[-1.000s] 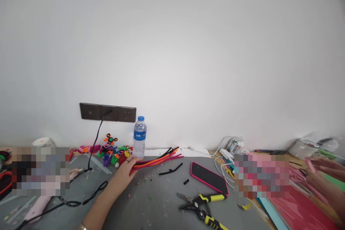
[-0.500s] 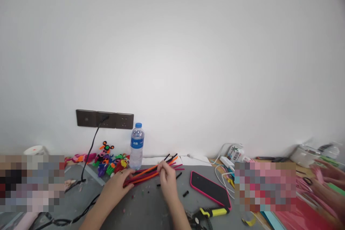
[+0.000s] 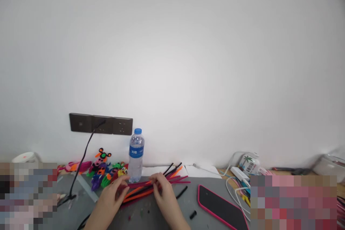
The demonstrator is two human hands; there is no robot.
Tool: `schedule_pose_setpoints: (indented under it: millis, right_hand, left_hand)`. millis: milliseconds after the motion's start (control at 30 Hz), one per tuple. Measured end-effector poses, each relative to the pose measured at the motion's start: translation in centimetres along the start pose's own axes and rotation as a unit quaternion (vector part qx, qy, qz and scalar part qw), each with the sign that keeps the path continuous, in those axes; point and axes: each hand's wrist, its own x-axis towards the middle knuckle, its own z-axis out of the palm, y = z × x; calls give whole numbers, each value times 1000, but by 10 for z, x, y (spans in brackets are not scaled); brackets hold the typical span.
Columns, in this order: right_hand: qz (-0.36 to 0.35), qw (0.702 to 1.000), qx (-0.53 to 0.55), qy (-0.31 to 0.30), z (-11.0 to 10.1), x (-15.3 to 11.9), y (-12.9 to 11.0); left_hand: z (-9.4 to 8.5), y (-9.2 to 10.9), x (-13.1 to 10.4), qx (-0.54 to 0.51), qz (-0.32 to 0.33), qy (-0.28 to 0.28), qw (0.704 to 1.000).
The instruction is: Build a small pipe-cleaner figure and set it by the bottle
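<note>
A loose bundle of fuzzy pipe cleaners (image 3: 138,194), orange, dark pink and black, lies across the grey table, with its tips fanned out to the right. My left hand (image 3: 114,192) is at the bundle's left end, thumb and fingers closed on dark pink strands. Over its right part, my right hand (image 3: 163,188) pinches strands between thumb and fingers. The pink strands span the gap between both hands, above the orange ones. Exactly which strands each hand grips is partly hidden by the fingers. A short black piece (image 3: 193,215) lies to the right of my right hand.
Behind the hands stands a water bottle (image 3: 136,158), beside colourful pipe-cleaner figures (image 3: 104,172). A phone (image 3: 222,206) lies at the right. White cables (image 3: 237,190) run past it. A black cord (image 3: 84,158) hangs from the wall socket (image 3: 101,124). Blurred patches cover both sides.
The view has shifted, so things sit lower and the yellow-handled tool is out of frame. My right hand has lowered onto the bundle, and dark pink strands are now separated above the orange ones.
</note>
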Motion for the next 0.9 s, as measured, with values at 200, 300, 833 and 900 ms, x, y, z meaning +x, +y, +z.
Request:
schedule_pose_setpoints:
  millis: [200, 300, 833, 900]
  right_hand:
    - [-8, 1000, -14, 0, 5, 5, 5]
    - [-14, 1000, -13, -9, 3, 5, -1]
    - [32, 998, -25, 37, -10, 2, -1]
    - [26, 997, -26, 65, -11, 3, -2]
  left_hand:
    - [-1, 5, -2, -35, 2, -20, 999]
    - [-1, 17, -4, -64, 24, -72, 995]
    - [4, 32, -12, 24, 30, -195, 980]
    - [10, 35, -15, 54, 28, -223, 973]
